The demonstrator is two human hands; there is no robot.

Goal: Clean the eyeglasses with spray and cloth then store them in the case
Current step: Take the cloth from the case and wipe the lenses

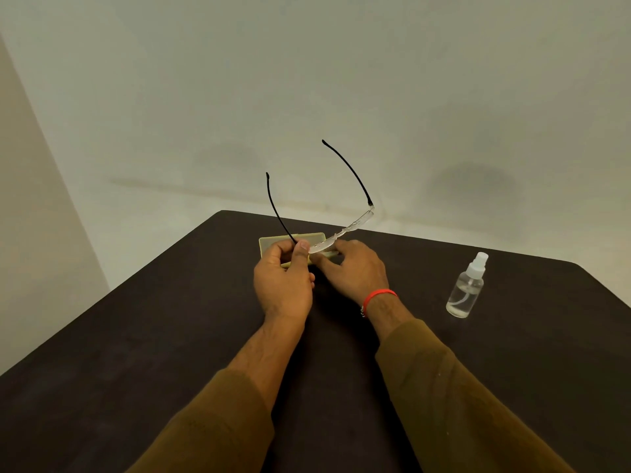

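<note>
The eyeglasses (345,230) have a clear frame and thin black temples, both unfolded and pointing up and away. My left hand (283,278) pinches the left end of the frame between thumb and fingers, holding the glasses above the table. My right hand (355,268) lies just right of it, fingers reaching toward a pale yellow-green flat item (273,241), case or cloth I cannot tell, that lies on the table under the glasses. Whether the right fingers grip anything is hidden. A clear spray bottle (466,288) with a white nozzle stands upright to the right.
The dark brown table (136,336) ends a short way beyond the yellow-green item, and its right corner lies past the bottle. A pale wall stands behind. A red band circles my right wrist.
</note>
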